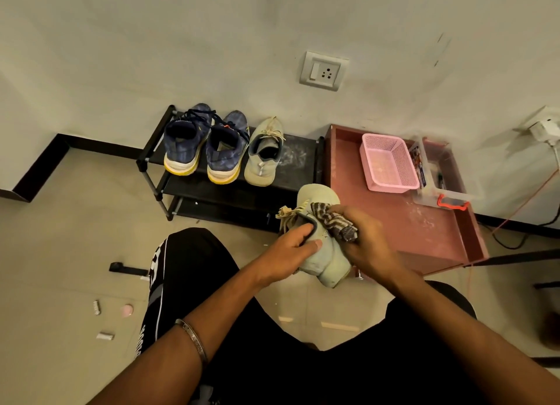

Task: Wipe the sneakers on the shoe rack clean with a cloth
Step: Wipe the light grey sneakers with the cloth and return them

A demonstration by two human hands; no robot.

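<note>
Black metal makes up the shoe rack (298, 159) against the wall, and we see three sneakers left on its top shelf: a navy pair (206, 145) and one beige sneaker (264, 153), heels toward us, presumably so each is easy to lift off. Its mate, the held beige sneaker (321, 247), is off the rack and above our lap, where both hands can reach it. Our left hand (291, 247) grips it at the collar, fingers curled over the opening to steady it. Our right hand (363, 241) is closed round the striped cloth (333, 220), bunched against the shoe's right side; whether it presses hard we cannot tell.
</note>
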